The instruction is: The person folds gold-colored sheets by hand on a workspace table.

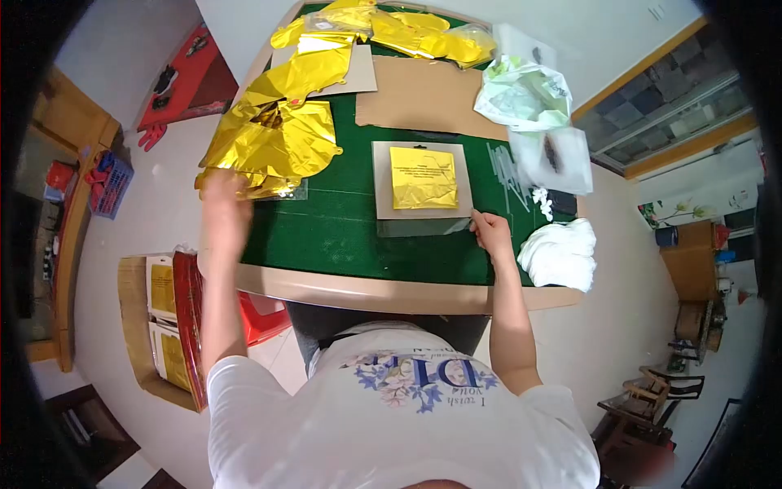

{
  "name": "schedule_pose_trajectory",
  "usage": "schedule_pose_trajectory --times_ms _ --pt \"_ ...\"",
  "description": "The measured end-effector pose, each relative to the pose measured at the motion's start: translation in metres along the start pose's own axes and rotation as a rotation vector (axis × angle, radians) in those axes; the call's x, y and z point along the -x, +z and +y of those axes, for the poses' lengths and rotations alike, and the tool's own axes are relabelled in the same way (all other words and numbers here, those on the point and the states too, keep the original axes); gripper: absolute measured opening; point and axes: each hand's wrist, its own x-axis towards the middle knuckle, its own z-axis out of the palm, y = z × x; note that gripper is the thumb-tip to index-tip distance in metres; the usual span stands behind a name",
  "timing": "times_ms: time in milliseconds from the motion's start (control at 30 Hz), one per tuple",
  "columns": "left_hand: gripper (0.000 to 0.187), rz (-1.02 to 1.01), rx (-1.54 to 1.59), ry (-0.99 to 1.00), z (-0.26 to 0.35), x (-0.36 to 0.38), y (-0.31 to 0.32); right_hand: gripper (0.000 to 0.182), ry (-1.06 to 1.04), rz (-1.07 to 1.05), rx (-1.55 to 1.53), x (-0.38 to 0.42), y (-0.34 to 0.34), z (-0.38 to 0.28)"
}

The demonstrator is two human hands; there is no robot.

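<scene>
From my remote seat I see a table (pixel 326 281) with a green top and tan rim. My landmark is the pale card (pixel 382 189), a gold foil square (pixel 423 178) on it. Beyond it lies a cardboard sheet (pixel 432 99); left of it, crumpled gold foil (pixel 277 143). To its right I make out thin clear strips (pixel 508 179), small white pieces (pixel 542 201) and a black item (pixel 562 204); farther back, a plastic bag (pixel 524 96); nearer me, white cloth (pixel 560 254).
</scene>
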Motion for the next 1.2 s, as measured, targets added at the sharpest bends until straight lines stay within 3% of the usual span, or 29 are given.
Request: schedule_pose_trajectory --times_ms 33,100,133,167,233,267,333,400,600,700,967,1200 --pt "0.017 -0.072 0.071 0.0 0.036 -0.002 0.007 0.032 -0.003 0.009 0.002 0.0 0.0 -0.001" --pt "0.015 -0.118 0.356 0.029 0.083 0.003 0.035 0.033 -0.377 0.33 0.294 0.004 0.006 -0.002" --pt "0.017 -0.139 0.437 0.081 0.101 0.003 0.046 0.029 -0.414 0.381 0.36 0.01 0.009 -0.009" --pt "0.018 -0.158 0.518 0.133 0.117 0.003 0.057 0.011 -0.495 0.364 0.444 0.013 0.009 -0.016" --pt "0.023 -0.184 0.561 0.212 0.145 0.004 0.081 0.016 -0.834 0.334 0.472 0.012 0.015 -0.023" --pt "0.023 -0.184 0.562 0.214 0.156 0.005 0.088 0.031 -0.802 0.237 0.509 0.015 0.017 -0.026" --pt "0.028 -0.22 0.524 0.398 0.168 0.004 0.098 0.035 -0.835 0.193 0.638 0.016 0.022 -0.024" --pt "0.029 -0.294 0.506 0.417 0.167 0.012 0.108 0.043 -0.843 0.054 0.813 0.012 0.019 -0.018" --pt "0.04 -0.451 0.552 0.449 0.151 0.013 0.105 0.06 -0.858 -0.135 0.932 0.01 -0.001 -0.02" --pt "0.042 -0.505 0.653 0.464 0.139 0.006 0.104 0.069 -0.835 -0.245 0.833 0.009 -0.014 -0.024" --pt "0.044 -0.721 0.535 0.624 0.135 -0.008 0.077 0.072 -0.851 -0.35 0.863 0.016 -0.032 -0.023" --pt "0.042 -0.66 0.545 0.685 0.136 0.023 0.068 0.072 -0.841 -0.363 0.865 0.05 -0.033 -0.003"
